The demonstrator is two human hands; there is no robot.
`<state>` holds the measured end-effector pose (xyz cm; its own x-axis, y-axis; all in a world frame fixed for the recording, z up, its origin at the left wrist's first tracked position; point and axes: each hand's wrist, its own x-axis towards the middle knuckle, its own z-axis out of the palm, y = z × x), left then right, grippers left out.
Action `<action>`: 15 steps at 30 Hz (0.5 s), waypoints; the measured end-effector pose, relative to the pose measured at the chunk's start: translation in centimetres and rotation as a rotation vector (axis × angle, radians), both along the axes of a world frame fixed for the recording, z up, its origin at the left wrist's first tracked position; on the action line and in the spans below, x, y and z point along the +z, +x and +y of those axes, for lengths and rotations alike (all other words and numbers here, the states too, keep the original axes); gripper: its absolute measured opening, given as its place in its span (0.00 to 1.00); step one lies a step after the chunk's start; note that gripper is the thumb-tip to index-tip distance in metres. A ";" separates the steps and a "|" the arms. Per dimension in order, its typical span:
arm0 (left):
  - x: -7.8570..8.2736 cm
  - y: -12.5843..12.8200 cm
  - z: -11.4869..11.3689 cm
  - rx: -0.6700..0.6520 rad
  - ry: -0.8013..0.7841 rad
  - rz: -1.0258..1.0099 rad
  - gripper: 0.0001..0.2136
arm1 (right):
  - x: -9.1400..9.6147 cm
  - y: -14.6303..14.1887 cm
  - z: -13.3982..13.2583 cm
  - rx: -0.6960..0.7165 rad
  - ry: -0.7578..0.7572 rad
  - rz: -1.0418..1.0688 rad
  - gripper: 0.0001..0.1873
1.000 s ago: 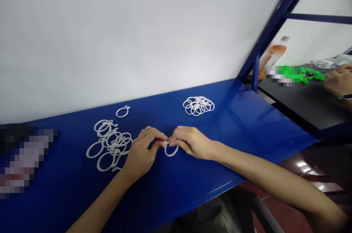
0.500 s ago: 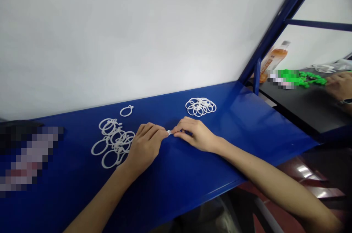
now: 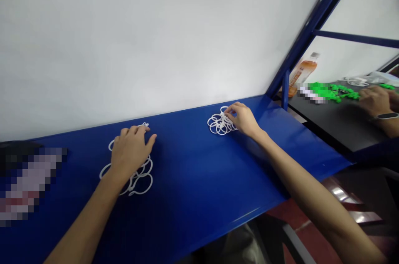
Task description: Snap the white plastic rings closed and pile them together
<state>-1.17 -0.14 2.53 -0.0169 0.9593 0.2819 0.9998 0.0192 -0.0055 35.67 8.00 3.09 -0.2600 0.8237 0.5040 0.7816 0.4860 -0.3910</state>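
A blue metal shelf [image 3: 193, 172] carries two heaps of white plastic rings. My left hand [image 3: 131, 154] lies palm down over the left heap of larger rings [image 3: 141, 183], fingers stretched toward the wall, holding nothing that I can see. My right hand [image 3: 245, 119] is at the right heap of smaller rings [image 3: 216, 124], with thumb and forefinger pinched on a white ring at the heap's top edge. Part of the left heap is hidden under my hand.
A white wall rises behind the shelf. A slanted blue frame post [image 3: 311, 23] stands at the right. Beyond it on a dark table are an orange drink bottle [image 3: 299, 73], green pieces [image 3: 336, 90] and another person's hand [image 3: 375, 99]. A blurred patch [image 3: 28, 181] lies far left.
Both hands were together at the shelf's middle on one ring. They have parted: the right carried the ring to the right heap, the left moved onto the left heap.
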 end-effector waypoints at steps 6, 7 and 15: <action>0.0 -0.9 3.4 0.137 -0.076 -0.049 0.29 | -1.4 0.3 1.2 0.036 -0.074 -0.033 0.03; -0.2 -0.9 3.9 0.142 -0.087 -0.048 0.30 | -1.4 0.3 1.2 0.049 -0.075 -0.031 0.04; -1.3 -1.2 5.3 0.087 -0.072 -0.064 0.15 | -0.9 0.2 0.2 0.048 -0.055 0.024 0.06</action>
